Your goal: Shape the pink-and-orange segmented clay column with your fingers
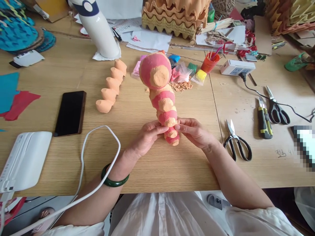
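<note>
A pink and orange striped clay figure [161, 95], built of stacked lumps with a big round head, stands tilted on the wooden table [73, 65]. My left hand [147, 136] grips its lower part from the left, fingers curled around it. My right hand [195, 131] pinches the same lower section from the right. A row of plain orange clay cones [112, 86] lies to the left of the figure.
A black phone [70, 113] and a white device [23, 160] with a white cable [98, 157] sit left. Scissors [237, 141], a utility knife [264, 119] and more scissors [277, 106] lie right. Egg cartons [172, 16], clay bags [187, 73], an orange cup [209, 62] and a power strip [237, 67] stand behind.
</note>
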Demonstrator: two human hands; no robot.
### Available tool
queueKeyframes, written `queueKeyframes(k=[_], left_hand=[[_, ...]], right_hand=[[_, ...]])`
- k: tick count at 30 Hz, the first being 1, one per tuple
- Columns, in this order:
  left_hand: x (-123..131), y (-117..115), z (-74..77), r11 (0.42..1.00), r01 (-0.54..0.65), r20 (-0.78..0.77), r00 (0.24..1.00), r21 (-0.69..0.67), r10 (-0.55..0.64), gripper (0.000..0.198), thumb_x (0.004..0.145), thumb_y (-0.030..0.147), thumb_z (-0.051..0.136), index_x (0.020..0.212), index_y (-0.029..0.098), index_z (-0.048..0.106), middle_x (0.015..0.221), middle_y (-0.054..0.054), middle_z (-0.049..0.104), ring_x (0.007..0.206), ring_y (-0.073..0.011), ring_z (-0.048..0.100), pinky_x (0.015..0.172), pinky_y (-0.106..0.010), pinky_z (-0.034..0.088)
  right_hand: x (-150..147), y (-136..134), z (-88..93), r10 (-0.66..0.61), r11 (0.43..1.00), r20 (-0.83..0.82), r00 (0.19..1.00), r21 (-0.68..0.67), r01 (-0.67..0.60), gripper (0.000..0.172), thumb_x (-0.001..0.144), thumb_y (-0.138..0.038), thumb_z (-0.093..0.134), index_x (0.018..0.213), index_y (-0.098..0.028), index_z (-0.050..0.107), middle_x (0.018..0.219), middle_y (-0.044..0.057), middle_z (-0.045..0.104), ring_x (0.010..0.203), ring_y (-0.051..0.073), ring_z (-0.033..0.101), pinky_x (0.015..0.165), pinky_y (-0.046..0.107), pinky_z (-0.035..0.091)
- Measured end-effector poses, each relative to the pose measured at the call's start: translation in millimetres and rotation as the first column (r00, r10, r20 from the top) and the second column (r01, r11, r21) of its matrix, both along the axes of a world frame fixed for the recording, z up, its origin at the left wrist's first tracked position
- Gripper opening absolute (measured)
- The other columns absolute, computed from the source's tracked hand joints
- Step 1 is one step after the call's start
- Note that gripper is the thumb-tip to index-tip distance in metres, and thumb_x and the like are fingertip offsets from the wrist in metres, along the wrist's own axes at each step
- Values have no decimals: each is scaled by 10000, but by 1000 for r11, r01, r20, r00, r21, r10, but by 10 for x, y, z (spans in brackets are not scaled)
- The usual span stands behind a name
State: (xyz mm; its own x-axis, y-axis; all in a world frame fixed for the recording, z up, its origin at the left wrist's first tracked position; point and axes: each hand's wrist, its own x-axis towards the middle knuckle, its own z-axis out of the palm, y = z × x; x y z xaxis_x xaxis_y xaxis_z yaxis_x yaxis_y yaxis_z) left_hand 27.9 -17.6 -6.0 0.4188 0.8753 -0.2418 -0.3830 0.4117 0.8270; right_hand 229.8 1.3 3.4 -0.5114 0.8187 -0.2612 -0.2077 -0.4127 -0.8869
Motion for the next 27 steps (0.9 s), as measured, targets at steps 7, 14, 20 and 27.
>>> queueKeyframes(k=[7, 14, 20, 27], left_hand=[[36, -29, -49, 995, -93, -17, 996, -43, 92, 294, 738, 471, 924, 799, 208, 807, 869, -34, 786, 839, -224, 719, 826, -369, 574], [37, -24, -48, 996, -83, 25, 996, -30, 83, 321, 780, 486, 878, 915, 202, 814, 940, -49, 779, 875, -220, 705, 814, -347, 575], [42, -20, -39, 998, -59, 8, 998, 16, 58, 292, 794, 438, 886, 953, 201, 824, 983, -62, 786, 935, -232, 723, 839, -348, 577], [33, -28, -63, 994, -83, -72, 994, 66, 88, 307, 765, 465, 923, 860, 187, 831, 826, -41, 769, 803, -202, 702, 800, -346, 582]], right_hand=[[-40, -35, 9, -24, 1000, 15, 1000, 5, 24, 364, 770, -498, 957, 741, -188, 768, 923, 28, 725, 916, 192, 637, 904, 333, 490], [-46, -36, 6, -86, 996, 31, 996, -12, 86, 380, 744, -500, 966, 735, -193, 742, 901, 26, 713, 918, 199, 626, 912, 339, 487], [-55, -46, 0, -79, 997, 28, 996, 21, 79, 371, 767, -493, 947, 726, -194, 732, 897, 16, 677, 919, 190, 609, 883, 326, 493], [-61, -74, 5, -50, 998, 45, 998, 40, 49, 310, 856, -465, 861, 779, -198, 724, 907, 12, 661, 869, 181, 570, 868, 346, 497]])
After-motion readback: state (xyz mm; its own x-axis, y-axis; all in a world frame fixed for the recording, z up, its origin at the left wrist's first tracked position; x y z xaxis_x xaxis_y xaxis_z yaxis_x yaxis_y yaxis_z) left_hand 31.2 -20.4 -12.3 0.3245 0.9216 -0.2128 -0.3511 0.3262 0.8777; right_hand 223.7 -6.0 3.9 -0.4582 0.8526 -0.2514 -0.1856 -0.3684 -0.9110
